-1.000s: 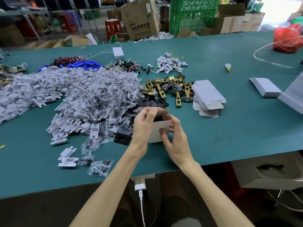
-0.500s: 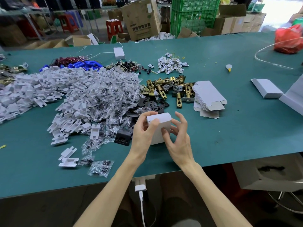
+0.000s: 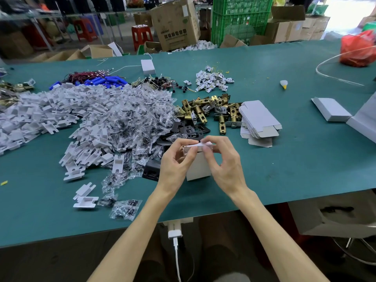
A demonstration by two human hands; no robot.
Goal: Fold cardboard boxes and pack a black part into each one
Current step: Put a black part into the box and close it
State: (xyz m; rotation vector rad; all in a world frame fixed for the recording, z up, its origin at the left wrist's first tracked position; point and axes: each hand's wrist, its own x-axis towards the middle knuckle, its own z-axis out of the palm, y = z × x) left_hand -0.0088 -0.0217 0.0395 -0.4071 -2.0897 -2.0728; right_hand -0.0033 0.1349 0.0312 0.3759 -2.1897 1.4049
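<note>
**Head view.** Both hands are working on one white cardboard box [image 3: 198, 169]. It is standing on end close to the near edge of the tabletop [image 3: 305, 169], about midway along it, with its long axis upright. The left hand [image 3: 179, 159] is curling round the upper left of the box, its fingertips pinching the top flap [image 3: 193, 146]. The right hand [image 3: 223, 165] is pinching the upper right corner between thumb and forefinger. The flap is lying roughly level over the top end, with a thin brown gap showing at its left, so the end appears not fully tucked. Whether anything is already inside cannot be told, since the walls and fingers are hiding the interior.

**Relation governing the coming move.** A loose black part [image 3: 151, 171] is lying on the tabletop to the left of the box, just beside the left hand and well apart from the right hand. The left hand is therefore the nearer one for fetching it, probably while the right hand is steadying the box upright. The flat blanks [image 3: 258, 119] for further boxes are lying farther toward the far edge and to the right, on the right hand's side, beside a heap of brass latches [image 3: 203, 110].
</note>
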